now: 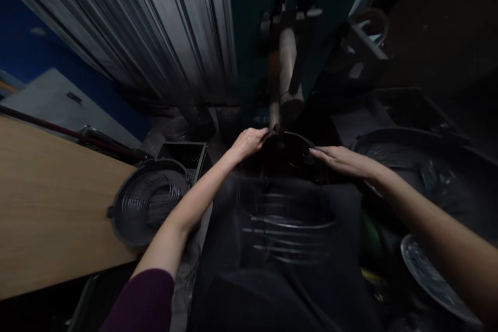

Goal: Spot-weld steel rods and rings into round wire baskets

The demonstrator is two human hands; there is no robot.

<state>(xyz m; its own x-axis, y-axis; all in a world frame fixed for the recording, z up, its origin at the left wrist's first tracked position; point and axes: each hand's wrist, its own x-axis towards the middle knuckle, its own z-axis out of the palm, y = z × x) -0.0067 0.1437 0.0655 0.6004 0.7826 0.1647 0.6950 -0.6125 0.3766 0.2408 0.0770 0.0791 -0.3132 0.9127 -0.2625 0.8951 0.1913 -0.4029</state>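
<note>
Both my hands hold a thin metal wire ring (301,136) at the lower tip of a machine's metal arm (288,62). My left hand (251,142) pinches the ring's left side, close to that tip. At the ring's right side is my right hand (338,160), its thumb and fingers closed on the rim with the fingers fairly straight. Nearer me, several wire rings (288,224) lie over the dark cloth (233,290) on my lap. The ring's lower part is dark and blurred.
A round dark tub (120,223) with wire rings (171,192) stands left, beside a wooden board (58,207) and a dark crate (202,153). To the right are a large dark basin (365,137) and a pale-rimmed round container (406,254). Corrugated metal (155,21) rises behind.
</note>
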